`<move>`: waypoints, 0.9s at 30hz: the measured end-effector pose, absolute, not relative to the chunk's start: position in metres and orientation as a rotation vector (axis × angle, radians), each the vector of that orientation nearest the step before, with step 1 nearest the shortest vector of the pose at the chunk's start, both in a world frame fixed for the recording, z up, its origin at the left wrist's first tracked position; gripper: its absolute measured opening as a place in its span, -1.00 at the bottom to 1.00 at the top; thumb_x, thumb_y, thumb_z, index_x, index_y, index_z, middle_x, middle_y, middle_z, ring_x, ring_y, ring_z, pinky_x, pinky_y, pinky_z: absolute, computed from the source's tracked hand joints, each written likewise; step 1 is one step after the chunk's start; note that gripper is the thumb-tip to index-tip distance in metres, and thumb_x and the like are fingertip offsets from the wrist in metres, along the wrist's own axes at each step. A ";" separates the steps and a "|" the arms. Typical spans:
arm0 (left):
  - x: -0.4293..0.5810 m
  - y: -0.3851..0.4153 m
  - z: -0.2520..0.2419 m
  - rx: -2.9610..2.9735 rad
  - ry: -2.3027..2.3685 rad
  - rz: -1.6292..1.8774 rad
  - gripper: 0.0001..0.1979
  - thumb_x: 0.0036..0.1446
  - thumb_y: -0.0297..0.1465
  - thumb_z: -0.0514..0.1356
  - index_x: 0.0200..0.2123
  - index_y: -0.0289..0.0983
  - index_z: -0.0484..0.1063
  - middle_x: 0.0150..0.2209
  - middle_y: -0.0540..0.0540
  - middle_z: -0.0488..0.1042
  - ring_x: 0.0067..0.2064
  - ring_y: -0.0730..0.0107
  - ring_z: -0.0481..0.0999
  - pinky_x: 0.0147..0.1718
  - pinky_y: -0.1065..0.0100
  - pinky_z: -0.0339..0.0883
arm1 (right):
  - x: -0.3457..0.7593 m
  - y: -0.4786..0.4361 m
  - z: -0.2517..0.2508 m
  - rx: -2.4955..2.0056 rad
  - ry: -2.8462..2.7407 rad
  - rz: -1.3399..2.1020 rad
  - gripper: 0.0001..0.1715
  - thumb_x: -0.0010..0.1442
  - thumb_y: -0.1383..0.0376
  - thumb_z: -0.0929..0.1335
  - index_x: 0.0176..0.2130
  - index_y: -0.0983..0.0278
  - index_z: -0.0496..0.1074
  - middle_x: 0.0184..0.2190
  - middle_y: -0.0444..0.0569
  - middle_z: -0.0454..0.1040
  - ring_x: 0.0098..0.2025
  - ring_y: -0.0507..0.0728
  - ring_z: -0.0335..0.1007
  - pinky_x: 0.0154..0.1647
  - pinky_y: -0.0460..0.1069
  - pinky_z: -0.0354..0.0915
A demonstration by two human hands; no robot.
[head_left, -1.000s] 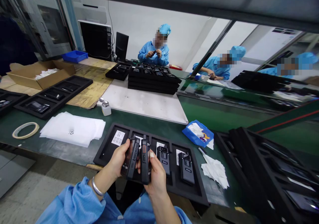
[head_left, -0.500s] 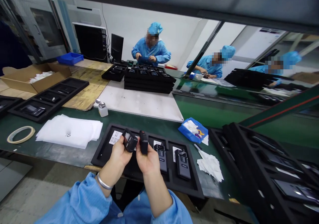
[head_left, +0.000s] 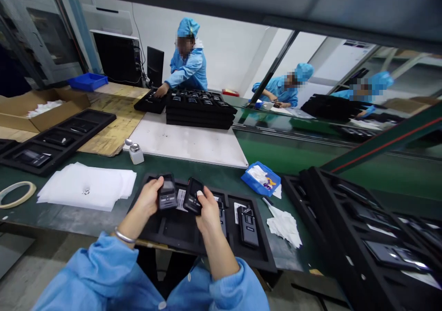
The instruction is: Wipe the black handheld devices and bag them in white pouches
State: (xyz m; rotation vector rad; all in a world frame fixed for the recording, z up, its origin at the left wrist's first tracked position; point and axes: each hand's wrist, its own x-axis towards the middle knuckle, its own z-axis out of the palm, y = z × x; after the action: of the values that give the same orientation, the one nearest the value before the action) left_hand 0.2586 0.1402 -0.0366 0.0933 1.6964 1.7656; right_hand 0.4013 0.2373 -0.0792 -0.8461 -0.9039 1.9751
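Tray: we take the black moulded compartment tray [head_left: 179, 231] as our landmark; it lies on the green bench directly in front of the person.
Left hand: the left hand [head_left: 148, 200] is above the tray's left end, fingers closed round a small black handheld device [head_left: 167, 193] with its face up.
Right hand: the right hand [head_left: 208, 211] is above the tray's middle, gripping a second black handheld device [head_left: 192, 201], which is tilted and just beside the first. We cannot tell whether the two touch.
Seated unit: a matching black unit [head_left: 247, 220] lies in a compartment at the tray's right end.
Labels: a white printed label [head_left: 180, 199] lies in the tray under the held devices.
Left of tray: a stack of white sheets [head_left: 86, 189].
Behind tray: a small white bottle with metal cap [head_left: 136, 153].
Right of tray: a crumpled white wipe [head_left: 283, 225], with a blue plastic bin [head_left: 261, 178] beyond it.
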 end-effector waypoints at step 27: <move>0.255 0.153 -0.065 1.425 3.016 0.474 -0.35 0.30 -0.18 -0.02 0.34 -0.41 0.00 0.14 -0.43 0.25 0.09 -0.18 0.30 -0.04 0.03 0.29 | 0.428 0.252 -0.061 -1.149 -2.367 0.412 -0.34 0.26 0.15 0.28 0.27 0.29 0.19 0.30 0.18 0.12 0.22 0.33 0.09 0.21 0.23 0.10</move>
State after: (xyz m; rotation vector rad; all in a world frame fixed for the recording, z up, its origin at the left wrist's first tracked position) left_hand 0.2548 0.1526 -0.0655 1.4252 3.0156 0.4743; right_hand 0.4285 0.2519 -0.0612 -1.1494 -2.3670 0.4125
